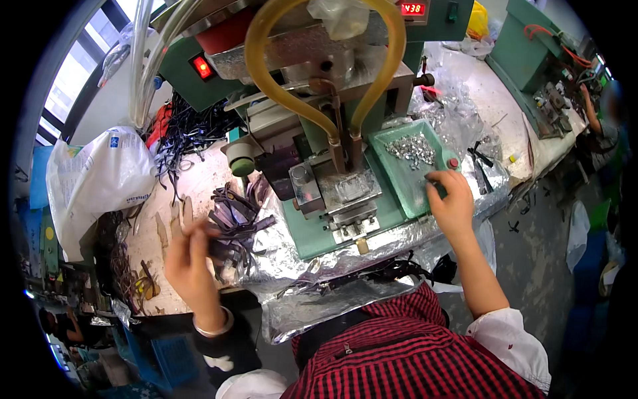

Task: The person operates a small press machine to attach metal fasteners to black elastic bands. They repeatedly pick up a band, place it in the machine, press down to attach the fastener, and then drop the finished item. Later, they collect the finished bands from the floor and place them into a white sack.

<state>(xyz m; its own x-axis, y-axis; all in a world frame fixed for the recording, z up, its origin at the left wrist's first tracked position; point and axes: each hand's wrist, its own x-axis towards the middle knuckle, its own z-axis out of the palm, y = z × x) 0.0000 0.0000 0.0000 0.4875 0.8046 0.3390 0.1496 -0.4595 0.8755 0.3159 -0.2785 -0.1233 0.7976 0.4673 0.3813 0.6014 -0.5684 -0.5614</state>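
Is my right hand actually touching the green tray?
Cannot tell. The head view shows the right hand overlapping the right side of the green tray from above, but neither contact nor a gap shows plainly.

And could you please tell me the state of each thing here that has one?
Red switch: lit.
Digital display: lit.
Green tray: open, metal pieces heaped inside.
Yellow hoses: curved.
Dark strips: loosely heaped.
White bag: creased.
Left hand: blurred, near the strips; grip unclear.
Right hand: at the tray's right side; grip unclear.
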